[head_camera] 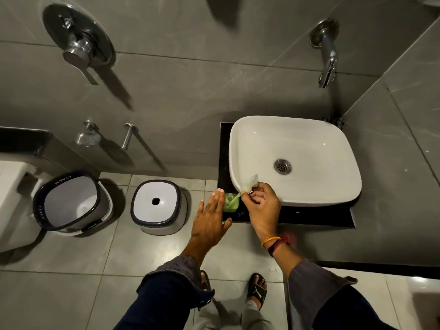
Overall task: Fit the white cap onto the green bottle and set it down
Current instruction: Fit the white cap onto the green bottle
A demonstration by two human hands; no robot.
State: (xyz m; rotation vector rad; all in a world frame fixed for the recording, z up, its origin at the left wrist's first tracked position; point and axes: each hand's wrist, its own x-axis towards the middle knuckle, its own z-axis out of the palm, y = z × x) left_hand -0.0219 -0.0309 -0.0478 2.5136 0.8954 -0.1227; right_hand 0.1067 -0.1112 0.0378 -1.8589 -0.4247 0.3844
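Head view: small green plastic bottle (230, 202) on black counter (309, 216).
Right hand (262, 207): pinching translucent white pump cap (250, 183).
Left hand (210, 219): spread, beside bottle.
Advice: steady bottle, lower tube straight in.

A white basin (295, 160) sits right of centre on a black counter (316, 216), a chrome spout (327, 53) above it. Lower left stand a bucket (71, 202) and a stool (158, 206); upper left, a mixer handle (77, 46).
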